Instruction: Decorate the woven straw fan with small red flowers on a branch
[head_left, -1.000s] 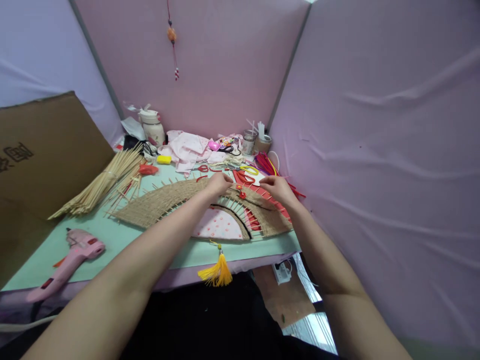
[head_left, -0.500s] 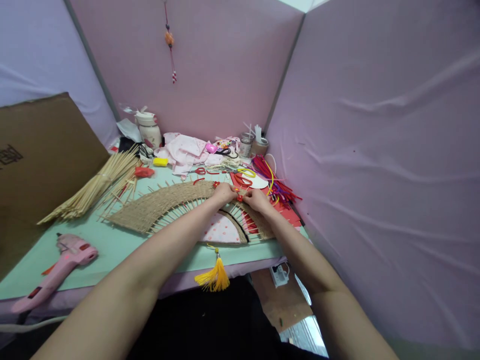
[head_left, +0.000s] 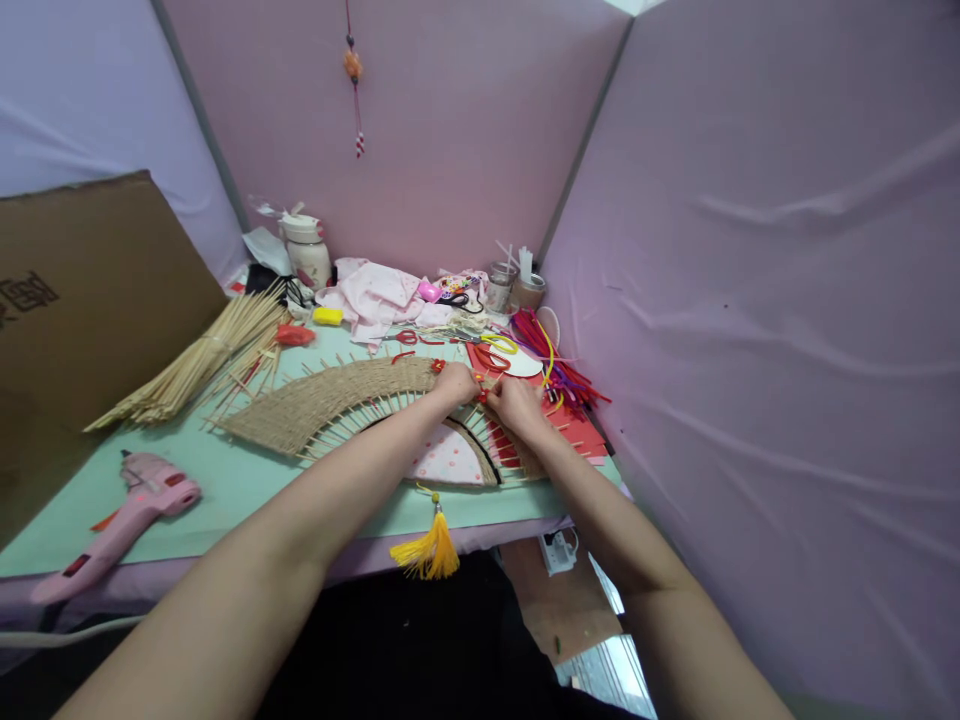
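Observation:
A large fan (head_left: 300,405) of woven twine on thin sticks lies spread on the table, with a dotted pink-white piece at its inner part. A yellow tassel (head_left: 431,545) hangs from its lower edge. Over the upper right of the woven band, my left hand (head_left: 456,384) is closed, its fingertips against small red flowers. My right hand (head_left: 519,405) faces it, thumb and finger pinching a small red flower (head_left: 483,397) at the band. Another red flower (head_left: 438,366) sits on the band left of my hands. Part of the fan is hidden beneath my forearms.
A pink glue gun (head_left: 131,515) lies at the left front, its cord over the edge. Behind it are a bundle of sticks (head_left: 199,360) and a cardboard sheet (head_left: 82,300). Yellow-handled scissors (head_left: 501,344), pink cloth (head_left: 375,295) and red-purple pipe cleaners (head_left: 559,355) lie at the back.
The camera view has shifted slightly, so the scene sits a little further right. Both hands stay at the same spot on the fan, with hardly any finger movement.

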